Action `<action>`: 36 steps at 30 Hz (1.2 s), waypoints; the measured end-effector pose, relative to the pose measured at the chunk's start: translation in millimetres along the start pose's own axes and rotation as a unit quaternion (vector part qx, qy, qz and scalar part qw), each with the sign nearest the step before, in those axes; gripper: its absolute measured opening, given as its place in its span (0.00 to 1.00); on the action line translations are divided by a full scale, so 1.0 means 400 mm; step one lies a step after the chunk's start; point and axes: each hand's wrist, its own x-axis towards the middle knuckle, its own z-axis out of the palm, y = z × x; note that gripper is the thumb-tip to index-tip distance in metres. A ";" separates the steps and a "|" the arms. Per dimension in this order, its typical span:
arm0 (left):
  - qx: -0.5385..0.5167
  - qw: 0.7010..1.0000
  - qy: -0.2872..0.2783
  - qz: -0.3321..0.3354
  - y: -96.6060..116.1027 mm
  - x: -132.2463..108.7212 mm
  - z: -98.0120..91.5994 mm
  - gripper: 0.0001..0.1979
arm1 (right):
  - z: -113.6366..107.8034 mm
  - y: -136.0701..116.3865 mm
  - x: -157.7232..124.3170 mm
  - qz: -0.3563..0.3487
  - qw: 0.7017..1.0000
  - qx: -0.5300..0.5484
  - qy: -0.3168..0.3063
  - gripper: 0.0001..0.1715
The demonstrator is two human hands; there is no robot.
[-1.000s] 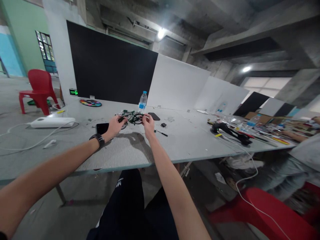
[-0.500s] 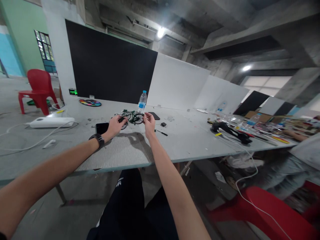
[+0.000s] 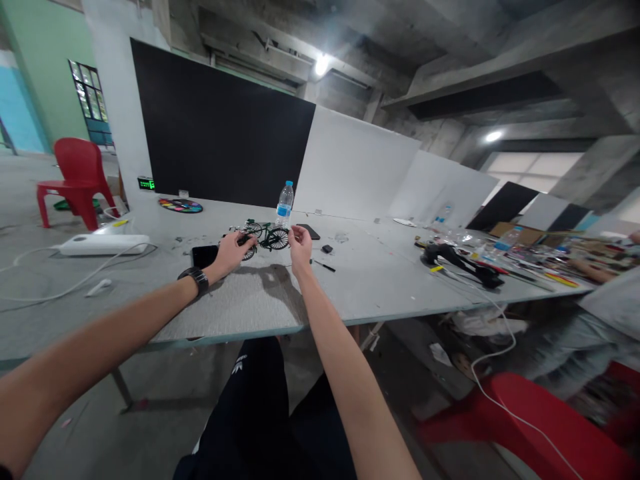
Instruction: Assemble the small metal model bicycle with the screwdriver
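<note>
A small green model bicycle (image 3: 265,235) stands on the grey table (image 3: 350,280), just in front of a clear water bottle (image 3: 285,203) with a blue cap. My left hand (image 3: 233,252), with a black watch on its wrist, is closed on the bicycle's left end near one wheel. My right hand (image 3: 299,247) sits just right of the other wheel, thumb and forefinger pinched together at the rim; whether they hold a small part I cannot make out.
A black phone (image 3: 204,255) lies left of my left hand, another phone (image 3: 310,231) behind my right. A pen (image 3: 324,266), a white power strip (image 3: 104,245) and a coloured disc (image 3: 181,205) are on the table. Another person's tools (image 3: 465,263) crowd the right end. Red chairs (image 3: 75,177) stand around.
My right hand has drawn slightly away from the bicycle's right wheel. The left hand and the bicycle have hardly moved.
</note>
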 end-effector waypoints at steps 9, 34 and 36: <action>0.002 1.000 -0.013 0.022 -0.003 0.002 -0.003 0.18 | -0.004 0.006 0.002 -0.030 1.000 -0.009 0.003 0.24; -0.048 0.999 -0.012 -0.013 -0.016 0.001 0.004 0.22 | -0.005 -0.014 -0.016 0.015 0.997 0.069 -0.021 0.31; -0.048 0.999 -0.016 -0.015 -0.013 0.000 0.002 0.22 | -0.003 -0.013 -0.017 0.018 0.997 0.070 -0.029 0.33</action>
